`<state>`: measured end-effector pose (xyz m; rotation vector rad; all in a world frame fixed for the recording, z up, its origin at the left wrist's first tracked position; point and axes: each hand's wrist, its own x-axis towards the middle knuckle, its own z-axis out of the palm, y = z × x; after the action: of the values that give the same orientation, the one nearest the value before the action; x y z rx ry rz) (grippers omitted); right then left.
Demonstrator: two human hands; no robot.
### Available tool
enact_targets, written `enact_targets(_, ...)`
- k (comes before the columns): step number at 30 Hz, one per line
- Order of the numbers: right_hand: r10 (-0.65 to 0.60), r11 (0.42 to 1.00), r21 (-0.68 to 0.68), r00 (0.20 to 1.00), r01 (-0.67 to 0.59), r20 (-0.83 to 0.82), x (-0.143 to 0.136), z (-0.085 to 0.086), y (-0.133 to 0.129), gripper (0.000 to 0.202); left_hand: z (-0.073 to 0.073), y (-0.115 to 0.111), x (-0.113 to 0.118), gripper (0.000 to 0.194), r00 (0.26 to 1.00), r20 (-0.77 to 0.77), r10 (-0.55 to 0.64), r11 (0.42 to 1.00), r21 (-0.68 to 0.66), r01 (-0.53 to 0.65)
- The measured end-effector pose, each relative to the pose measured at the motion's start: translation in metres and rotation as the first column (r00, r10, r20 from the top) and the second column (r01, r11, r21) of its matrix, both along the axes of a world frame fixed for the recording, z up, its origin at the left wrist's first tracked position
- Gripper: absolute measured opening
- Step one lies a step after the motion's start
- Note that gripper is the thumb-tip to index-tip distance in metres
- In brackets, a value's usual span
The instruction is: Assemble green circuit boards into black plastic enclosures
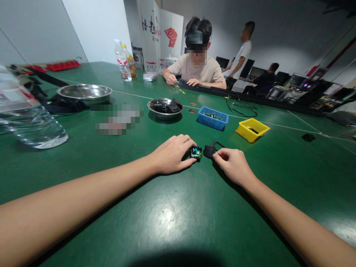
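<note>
My left hand (175, 154) grips a small black housing (196, 153) between thumb and fingers. Its open side shows a green circuit board with a blue part on it. Just to the right, my right hand (232, 163) pinches the edge of a flat black plastic cover (209, 151) with thumb and forefinger. A thin dark frame-like piece sticks up behind the cover; whether it is joined to it I cannot tell. The housing and the cover are close together, with a narrow gap between them, low over the green table (172, 207).
Beyond my hands stand a steel bowl (164, 115) of black parts, a blue bin (213, 122) of circuit boards and a yellow bin (251, 135) with a dark piece. A water bottle (33, 118) and a steel dish (83, 92) are left. A person (196, 68) works opposite.
</note>
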<state>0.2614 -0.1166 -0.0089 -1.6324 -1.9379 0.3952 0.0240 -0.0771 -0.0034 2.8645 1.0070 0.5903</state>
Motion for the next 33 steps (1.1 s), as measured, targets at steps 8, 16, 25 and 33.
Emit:
enact_targets(8,0.045,0.993,0.099,0.992,-0.057,0.116,0.005,0.002,0.001,0.025,0.0,0.0,0.0,0.032,0.999,-0.035,0.023,0.999,-0.035,-0.024)
enact_targets(16,-0.055,0.957,0.29,0.967,-0.02,0.249,0.036,-0.006,0.027,0.032,0.001,0.0,0.0,0.032,0.999,-0.031,0.014,0.999,-0.033,-0.015)
enact_targets(25,0.021,0.98,0.179,0.938,-0.088,0.346,0.044,-0.013,0.032,0.036,0.006,-0.005,0.001,0.029,0.995,-0.103,0.006,0.996,0.086,0.003)
enact_targets(33,0.102,0.971,0.174,0.943,-0.163,0.316,0.042,-0.009,0.029,0.034,0.01,-0.009,0.003,0.031,0.98,-0.199,-0.009,0.97,0.236,0.057)
